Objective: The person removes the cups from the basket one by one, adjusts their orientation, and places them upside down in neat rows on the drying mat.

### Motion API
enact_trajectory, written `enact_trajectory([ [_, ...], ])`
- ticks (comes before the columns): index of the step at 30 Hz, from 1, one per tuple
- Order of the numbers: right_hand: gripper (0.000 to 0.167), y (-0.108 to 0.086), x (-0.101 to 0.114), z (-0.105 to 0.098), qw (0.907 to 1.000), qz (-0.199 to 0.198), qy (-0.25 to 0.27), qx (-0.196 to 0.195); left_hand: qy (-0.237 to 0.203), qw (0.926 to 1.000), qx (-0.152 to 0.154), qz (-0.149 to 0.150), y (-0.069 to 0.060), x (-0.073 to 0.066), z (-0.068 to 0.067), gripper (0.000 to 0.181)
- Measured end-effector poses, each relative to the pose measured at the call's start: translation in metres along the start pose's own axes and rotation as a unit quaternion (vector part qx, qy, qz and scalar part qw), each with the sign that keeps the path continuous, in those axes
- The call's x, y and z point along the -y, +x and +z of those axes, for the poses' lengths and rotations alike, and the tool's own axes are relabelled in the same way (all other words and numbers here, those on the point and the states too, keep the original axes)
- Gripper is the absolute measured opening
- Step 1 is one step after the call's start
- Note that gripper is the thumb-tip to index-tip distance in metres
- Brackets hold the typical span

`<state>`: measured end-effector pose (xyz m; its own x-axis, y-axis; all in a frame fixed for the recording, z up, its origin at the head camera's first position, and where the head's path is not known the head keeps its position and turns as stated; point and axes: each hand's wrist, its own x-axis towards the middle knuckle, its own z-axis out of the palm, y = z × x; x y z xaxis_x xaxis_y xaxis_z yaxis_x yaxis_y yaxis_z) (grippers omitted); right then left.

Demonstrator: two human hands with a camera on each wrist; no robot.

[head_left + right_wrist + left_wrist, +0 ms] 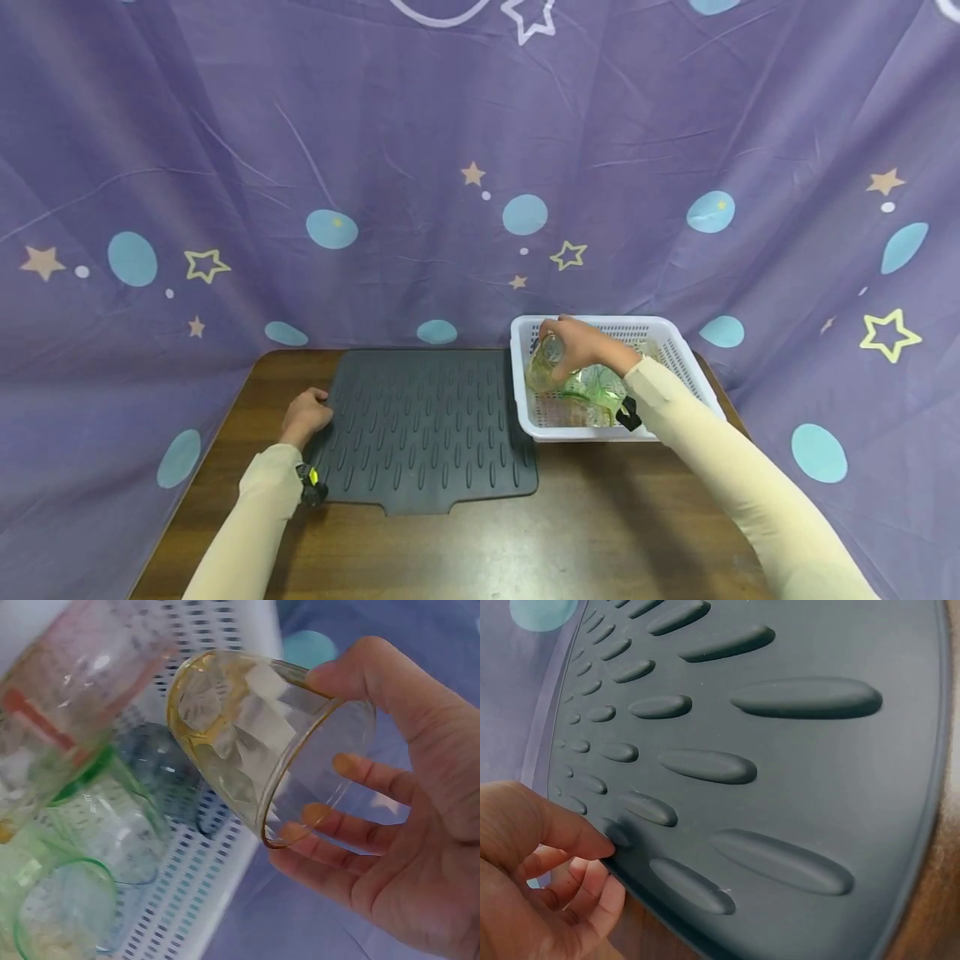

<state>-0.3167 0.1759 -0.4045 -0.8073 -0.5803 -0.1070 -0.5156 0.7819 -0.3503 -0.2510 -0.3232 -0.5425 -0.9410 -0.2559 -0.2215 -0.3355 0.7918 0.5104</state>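
Note:
My left hand (pixel 306 414) pinches the left edge of a dark grey drying mat (pixel 431 487) between thumb and fingers. Raised oval ridges cover the mat, seen close in the left wrist view. Over the left part of a white plastic basket (pixel 592 434), my right hand (pixel 583 343) grips a clear, amber-tinted drinking glass (pixel 251 742) by its rim. The glass is tilted, with its mouth toward the palm. In the right wrist view, green-tinted glasses (pixel 97 825), a bluish glass (pixel 161 761) and a reddish glass (pixel 82 682) lie in the basket.
The mat and basket sit side by side on a brown wooden table (pixel 480 558), the basket on the right touching or overlapping the mat's edge. A purple curtain (pixel 420 125) with stars and blue ovals hangs behind the table and along its sides.

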Motion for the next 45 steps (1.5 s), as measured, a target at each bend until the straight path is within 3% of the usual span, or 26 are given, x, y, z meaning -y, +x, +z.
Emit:
enact_trajectory([
  [7, 0.068, -0.003, -0.006, -0.022, 0.9964, -0.008, 0.069, -0.049, -0.005, 1.0000, 0.001, 0.002, 0.003, 0.005, 0.004, 0.051],
  [11, 0.065, -0.004, -0.008, -0.030, 0.9865, -0.019, 0.139, -0.084, -0.006, 1.0000, -0.003, 0.007, 0.008, 0.009, 0.006, 0.051],
  [17, 0.065, -0.009, -0.003, -0.042, 0.9497, -0.023, 0.282, -0.134, -0.010, 0.9998, -0.011, 0.015, 0.013, 0.014, 0.008, 0.052],
  [22, 0.065, -0.010, 0.001, -0.050, 0.9164, -0.038, 0.360, -0.171, -0.011, 0.9998, -0.011, 0.013, 0.010, 0.012, 0.007, 0.052],
  [28, 0.067, -0.014, 0.011, -0.059, 0.8936, -0.045, 0.405, -0.187, -0.015, 0.9997, -0.015, 0.011, 0.003, 0.000, 0.003, 0.053],
  [31, 0.067, -0.014, 0.017, -0.062, 0.8852, -0.050, 0.422, -0.190, -0.030, 0.9990, -0.023, 0.023, -0.001, -0.017, -0.001, 0.056],
  [36, 0.065, -0.011, 0.028, -0.063, 0.8723, -0.064, 0.445, -0.194, -0.073, 0.9920, -0.058, 0.085, 0.001, -0.061, -0.004, 0.057],
  [41, 0.064, -0.005, 0.039, -0.060, 0.8630, -0.078, 0.463, -0.187, -0.154, 0.9708, -0.094, 0.158, -0.008, -0.119, -0.012, 0.052],
  [45, 0.061, 0.000, 0.046, -0.054, 0.8552, -0.093, 0.474, -0.187, -0.251, 0.9460, -0.077, 0.189, -0.024, -0.162, -0.020, 0.052],
])
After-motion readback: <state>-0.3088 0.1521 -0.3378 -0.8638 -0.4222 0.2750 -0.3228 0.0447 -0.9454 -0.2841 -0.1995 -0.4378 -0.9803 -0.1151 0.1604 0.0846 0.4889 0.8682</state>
